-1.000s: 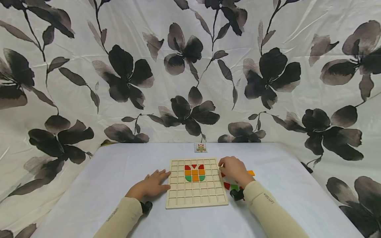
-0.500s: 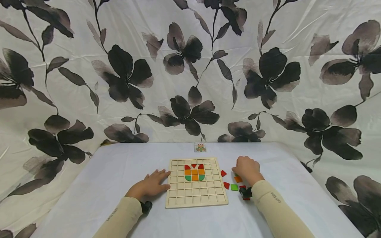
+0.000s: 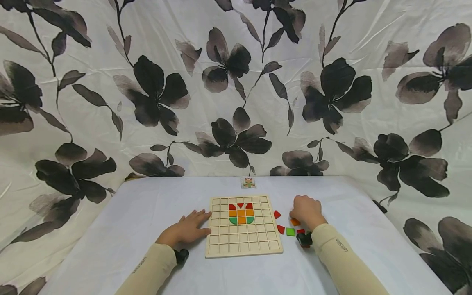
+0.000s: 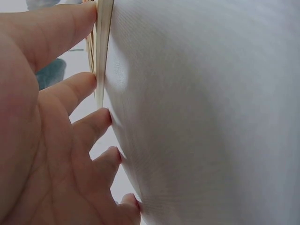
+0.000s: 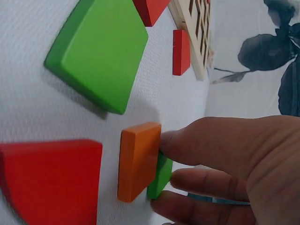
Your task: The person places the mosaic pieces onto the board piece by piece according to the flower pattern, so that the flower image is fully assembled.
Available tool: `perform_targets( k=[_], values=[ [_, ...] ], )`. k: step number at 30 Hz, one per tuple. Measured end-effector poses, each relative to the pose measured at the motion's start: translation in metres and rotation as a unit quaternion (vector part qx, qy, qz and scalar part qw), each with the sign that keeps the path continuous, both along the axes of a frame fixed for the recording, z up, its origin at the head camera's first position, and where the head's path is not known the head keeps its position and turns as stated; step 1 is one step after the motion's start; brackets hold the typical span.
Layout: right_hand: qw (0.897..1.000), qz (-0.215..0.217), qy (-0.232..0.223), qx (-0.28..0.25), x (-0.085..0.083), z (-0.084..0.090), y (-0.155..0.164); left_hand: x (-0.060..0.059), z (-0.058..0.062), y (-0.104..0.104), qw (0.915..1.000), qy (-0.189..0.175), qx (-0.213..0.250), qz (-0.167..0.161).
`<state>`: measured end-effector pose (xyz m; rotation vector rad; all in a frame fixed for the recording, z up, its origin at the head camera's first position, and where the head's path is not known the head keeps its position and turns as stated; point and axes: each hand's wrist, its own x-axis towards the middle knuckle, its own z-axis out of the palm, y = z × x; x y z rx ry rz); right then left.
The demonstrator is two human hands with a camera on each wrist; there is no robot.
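My left hand (image 3: 188,229) lies with fingers spread along the left edge of a wooden grid board (image 3: 243,241). In the left wrist view, the thumb and a fingertip (image 4: 86,82) touch the board's side. Red, orange and green blocks form a tulip-like shape in the board's upper middle. Right of the board, my right hand (image 3: 307,209) reaches down among loose blocks. Its thumb (image 5: 187,140) and fingers close around a small green block (image 5: 161,176), partly hidden behind an orange block (image 5: 140,159). The thumb tip is right at the orange block's edge.
Loose red blocks (image 3: 277,214) and a light green block (image 3: 290,232) lie between the board and my right wrist. A small picture card (image 3: 248,182) with a flower pattern lies at the table's far edge. A floral cloth (image 3: 236,98) hangs behind the table.
My right hand has moved right, from the board's right edge to the loose blocks, and has stayed nearly still since half a second ago. My left hand has not moved.
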<state>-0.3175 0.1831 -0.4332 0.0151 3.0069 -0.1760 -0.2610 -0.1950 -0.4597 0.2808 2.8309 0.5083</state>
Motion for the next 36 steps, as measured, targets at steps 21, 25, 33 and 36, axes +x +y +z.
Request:
perform_targets(
  k=[21, 25, 33, 36],
  values=[
    [0.983, 0.144, 0.045, -0.106, 0.011, -0.003, -0.043, 0.004, 0.002, 0.0, 0.9999, 0.011, 0.008, -0.006],
    [0.974, 0.186, 0.06, -0.116, 0.016, -0.004, -0.052, 0.005, 0.002, 0.0, 0.9999, 0.01, 0.011, -0.006],
    [0.954, 0.249, 0.075, -0.149, 0.024, -0.005, -0.067, 0.003, 0.001, -0.001, 0.9998, 0.013, 0.012, -0.011],
    [0.949, 0.264, 0.073, -0.156, 0.028, -0.005, -0.072, 0.003, 0.001, -0.001, 0.9998, 0.013, 0.013, -0.011]
  ],
)
